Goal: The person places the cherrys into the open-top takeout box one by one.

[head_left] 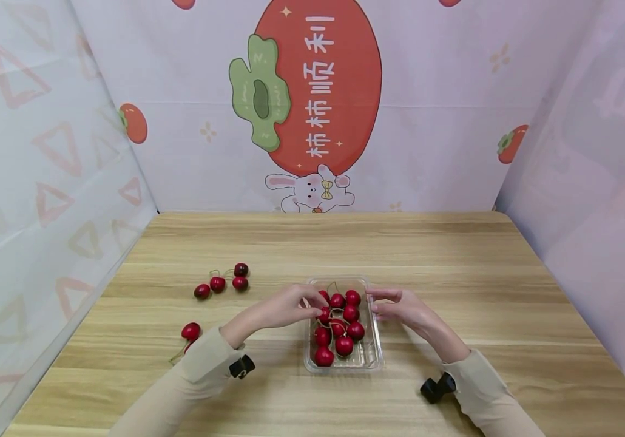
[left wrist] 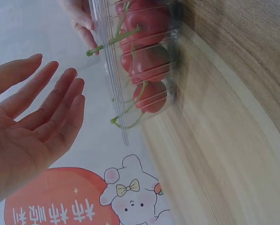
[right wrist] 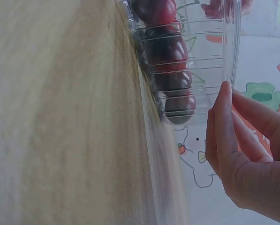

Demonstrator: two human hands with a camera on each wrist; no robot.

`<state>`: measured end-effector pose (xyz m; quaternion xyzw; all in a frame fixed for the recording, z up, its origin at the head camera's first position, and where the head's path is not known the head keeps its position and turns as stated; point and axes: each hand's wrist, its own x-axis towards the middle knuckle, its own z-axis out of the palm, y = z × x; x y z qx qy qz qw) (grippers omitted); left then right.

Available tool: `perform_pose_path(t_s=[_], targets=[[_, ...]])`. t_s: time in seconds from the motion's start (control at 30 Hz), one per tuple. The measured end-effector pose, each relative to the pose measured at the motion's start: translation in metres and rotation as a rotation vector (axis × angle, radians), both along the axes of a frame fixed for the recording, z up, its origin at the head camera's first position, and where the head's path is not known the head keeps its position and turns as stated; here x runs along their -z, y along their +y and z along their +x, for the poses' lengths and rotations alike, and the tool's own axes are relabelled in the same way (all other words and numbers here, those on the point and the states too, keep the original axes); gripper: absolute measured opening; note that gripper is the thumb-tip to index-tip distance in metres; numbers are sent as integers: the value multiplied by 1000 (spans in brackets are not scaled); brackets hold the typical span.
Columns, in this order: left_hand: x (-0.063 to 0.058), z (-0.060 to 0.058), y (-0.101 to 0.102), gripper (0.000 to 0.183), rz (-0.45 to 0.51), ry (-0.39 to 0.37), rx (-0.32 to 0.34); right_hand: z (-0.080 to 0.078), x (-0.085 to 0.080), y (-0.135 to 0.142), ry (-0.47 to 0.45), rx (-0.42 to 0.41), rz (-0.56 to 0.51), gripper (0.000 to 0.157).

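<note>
A clear plastic box (head_left: 369, 358) holding several dark red cherries (head_left: 344, 346) sits on the table. Over its left side is my left hand (head_left: 293, 305), fingers loosely bent above the fruit. In the left wrist view this hand (left wrist: 41, 108) is apart from the box wall, with nothing visible in its fingers. At the opposite side, my right hand (head_left: 408, 309) touches the box's right rim with its fingertips. The right wrist view shows its fingers (right wrist: 224, 126) fairly straight against the rim. Green stems (left wrist: 114, 41) poke up past the box's edge.
Several loose cherries (head_left: 217, 284) lie on the wooden table (head_left: 454, 261) left of the box. Nearer my left forearm is another cherry (head_left: 190, 331), with one beside it partly hidden by the sleeve. A printed cloth (head_left: 427, 121) stands behind the table.
</note>
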<state>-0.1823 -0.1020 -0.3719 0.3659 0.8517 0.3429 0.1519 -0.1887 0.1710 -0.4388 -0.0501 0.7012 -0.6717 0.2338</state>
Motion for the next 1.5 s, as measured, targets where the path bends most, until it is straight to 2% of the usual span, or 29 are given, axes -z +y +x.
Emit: perform_pose_path(t_s=[0.5, 0.73, 1.3, 1.5], targets=[[-10, 7, -31, 22, 23, 27, -84, 0, 0, 0, 4, 3, 1, 51], [-11, 9, -50, 21, 15, 59, -167, 0, 1, 0, 3, 2, 7, 50], [-8, 16, -91, 22, 9, 98, -289, 0, -1, 0, -3, 2, 3, 51], [-7, 19, -105, 21, 14, 87, -342, 1, -1, -1, 0, -2, 4, 51]])
